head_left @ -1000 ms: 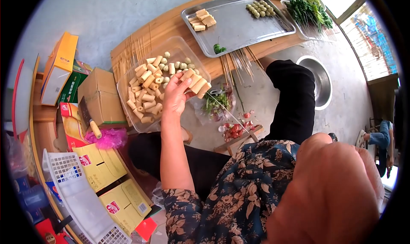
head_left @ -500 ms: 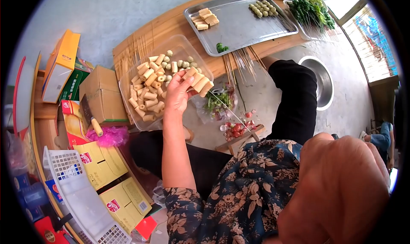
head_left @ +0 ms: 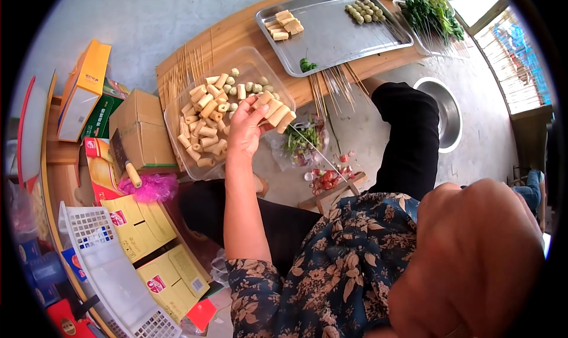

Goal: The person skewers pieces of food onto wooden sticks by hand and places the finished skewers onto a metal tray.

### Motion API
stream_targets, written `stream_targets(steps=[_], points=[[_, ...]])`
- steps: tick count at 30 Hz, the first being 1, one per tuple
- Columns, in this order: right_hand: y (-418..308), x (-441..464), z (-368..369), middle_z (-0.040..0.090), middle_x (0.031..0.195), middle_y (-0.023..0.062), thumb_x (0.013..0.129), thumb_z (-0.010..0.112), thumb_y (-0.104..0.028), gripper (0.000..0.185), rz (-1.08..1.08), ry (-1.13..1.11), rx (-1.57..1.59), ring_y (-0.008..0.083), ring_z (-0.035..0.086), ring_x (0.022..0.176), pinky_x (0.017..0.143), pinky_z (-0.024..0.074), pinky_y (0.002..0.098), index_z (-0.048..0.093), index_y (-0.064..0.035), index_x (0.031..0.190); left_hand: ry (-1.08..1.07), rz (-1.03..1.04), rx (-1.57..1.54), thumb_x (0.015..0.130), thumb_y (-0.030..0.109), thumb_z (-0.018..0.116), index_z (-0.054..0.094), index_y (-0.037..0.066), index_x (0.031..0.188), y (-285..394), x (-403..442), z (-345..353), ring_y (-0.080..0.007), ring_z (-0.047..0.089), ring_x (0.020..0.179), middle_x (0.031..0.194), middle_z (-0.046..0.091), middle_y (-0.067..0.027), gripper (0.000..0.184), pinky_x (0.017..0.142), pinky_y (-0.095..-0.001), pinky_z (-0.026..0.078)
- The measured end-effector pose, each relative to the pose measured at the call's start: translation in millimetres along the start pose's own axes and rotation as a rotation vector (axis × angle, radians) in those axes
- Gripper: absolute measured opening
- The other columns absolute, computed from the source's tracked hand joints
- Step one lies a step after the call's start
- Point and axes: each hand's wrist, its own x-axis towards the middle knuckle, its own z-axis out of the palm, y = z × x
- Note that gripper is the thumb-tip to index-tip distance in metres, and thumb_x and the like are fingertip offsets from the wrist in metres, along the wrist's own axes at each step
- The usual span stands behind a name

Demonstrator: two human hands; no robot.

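My left hand [head_left: 245, 128] is closed on several pale tan rolls [head_left: 275, 113] lined up on a thin skewer [head_left: 319, 154], whose bare length slants down to the right. It is at the right edge of a clear plastic tub [head_left: 190, 171] of cut rolls [head_left: 207, 110] and greenish balls [head_left: 263, 81]. My right hand [head_left: 473, 261] looms large at the lower right, very near the camera; its fingers are hidden.
On the wooden table [head_left: 231, 33], a metal tray [head_left: 331, 27] bears rolls, balls and greens, with skewers nearby. A metal basin [head_left: 441, 116] and food scraps [head_left: 325, 181] are on the floor. Boxes [head_left: 139, 128] and a white basket [head_left: 109, 267] stand left. Another person's leg [head_left: 532, 190] shows right.
My right hand has shifted slightly right, covering more of the other person. My left hand keeps hold of the skewered rolls, while the whole view has shifted a little.
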Motion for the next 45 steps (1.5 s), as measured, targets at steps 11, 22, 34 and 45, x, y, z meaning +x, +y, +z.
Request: stream_targets(steps=[11,22,34,45], points=[[-1,0,-1,0.053,0.063,-0.0011,0.093,0.051,-0.012,0.021,-0.004,0.006,-0.002,0.0041,0.049,0.056,0.057,0.0395,0.0163,0.060,0.0016,0.107,-0.013,0.003,-0.022,0.088,0.009,0.062,0.050,0.004,0.122,2,-1,0,-0.0204,0.061,0.100,0.112,0.058,-0.0079,0.036,0.077,-0.0388,0.056],[-3,-1,1,0.052,0.061,-0.0015,0.093,0.051,-0.011,0.020,-0.012,0.015,0.002,0.0039,0.048,0.055,0.056,0.0385,0.0156,0.061,0.0016,0.105,-0.007,0.012,-0.034,0.086,0.009,0.064,0.052,0.004,0.120,2,-1,1,-0.0187,0.061,0.097,0.111,0.059,-0.0064,0.036,0.073,-0.0360,0.057],[30,6,-48,0.051,0.059,-0.0021,0.092,0.051,-0.010,0.019,-0.136,0.355,0.016,0.0036,0.047,0.054,0.054,0.0375,0.0148,0.061,0.0015,0.104,0.021,0.034,0.001,0.087,0.011,0.063,0.050,0.005,0.121,4,-1,-3,-0.0188,0.061,0.098,0.111,0.059,-0.0059,0.037,0.075,-0.0369,0.055],[197,17,-152,0.066,0.075,0.0128,0.088,0.057,-0.020,0.021,0.056,0.660,-0.883,0.0277,0.066,0.071,0.068,0.0505,0.0372,0.061,-0.0061,0.104,0.208,0.038,-0.020,0.089,0.009,0.059,0.048,0.007,0.123,3,0,-11,-0.0216,0.061,0.098,0.112,0.058,-0.0085,0.036,0.077,-0.0377,0.055]])
